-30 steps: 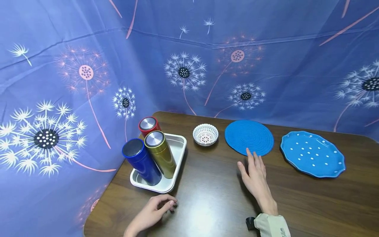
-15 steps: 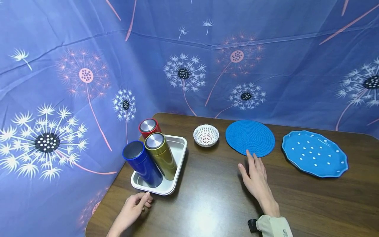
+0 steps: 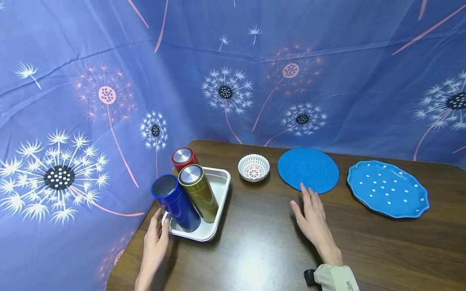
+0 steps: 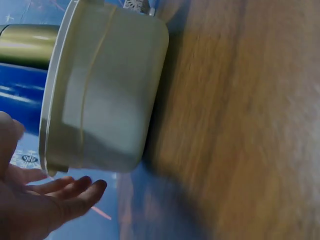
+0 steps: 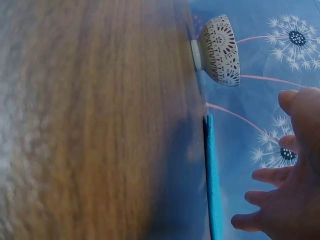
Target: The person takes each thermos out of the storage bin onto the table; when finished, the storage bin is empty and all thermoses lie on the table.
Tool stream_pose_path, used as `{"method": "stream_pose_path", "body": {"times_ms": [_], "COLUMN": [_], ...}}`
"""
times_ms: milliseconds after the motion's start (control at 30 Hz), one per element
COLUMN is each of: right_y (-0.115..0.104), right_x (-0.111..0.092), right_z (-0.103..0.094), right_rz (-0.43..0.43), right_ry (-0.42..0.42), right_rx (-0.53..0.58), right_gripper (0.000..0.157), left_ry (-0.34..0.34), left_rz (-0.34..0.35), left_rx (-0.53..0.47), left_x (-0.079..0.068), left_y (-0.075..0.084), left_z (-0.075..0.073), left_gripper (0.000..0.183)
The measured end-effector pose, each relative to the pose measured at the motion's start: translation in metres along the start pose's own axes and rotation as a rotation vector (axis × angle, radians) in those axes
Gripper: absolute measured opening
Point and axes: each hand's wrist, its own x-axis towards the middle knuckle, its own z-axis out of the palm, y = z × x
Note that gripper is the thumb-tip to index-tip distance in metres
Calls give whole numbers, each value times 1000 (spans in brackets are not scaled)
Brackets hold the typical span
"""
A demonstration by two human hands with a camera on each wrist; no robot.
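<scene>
A white rectangular tray (image 3: 223, 190) holds a blue thermos (image 3: 178, 208), a gold thermos (image 3: 204, 198) and a red thermos (image 3: 185, 157), all with their lids on. My left hand (image 3: 154, 242) is at the tray's near left corner, its thumb by the rim and its fingers along the outer side. In the left wrist view these fingers (image 4: 75, 195) are loosely spread beside the tray wall (image 4: 120, 90); whether they touch it I cannot tell. Over the table, my right hand (image 3: 314, 222) is stretched out with nothing in it, fingertips just before a round blue woven placemat (image 3: 307, 167).
A small white patterned bowl (image 3: 253, 167) stands between the tray and the placemat. Farther right lies a wavy-edged blue plate (image 3: 387, 190) with white dots. Behind the brown wooden table (image 3: 269, 238) hangs a blue dandelion-print cloth (image 3: 182, 81), which also covers the left side.
My left hand has moved left and forward, from the table in front of the tray to the tray's near left corner. My right hand has hardly moved.
</scene>
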Motion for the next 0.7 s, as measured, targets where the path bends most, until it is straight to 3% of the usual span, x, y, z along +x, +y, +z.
{"method": "stream_pose_path", "body": {"times_ms": [133,433,700], "right_y": [-2,-1,-7], "right_x": [0,2,4], "right_z": [1,5,18], "right_rz": [-13,-36,-65], "right_ry": [20,41,60], "right_rx": [15,42,150], "right_gripper": [70,72,76], "left_ry": [64,192,223], "left_rz": [42,2,-17], "left_rx": [32,135,168], "left_x": [1,8,14], "left_y": [-1,-6,-5], "left_z": [7,14,18], "left_gripper": [42,40,41]}}
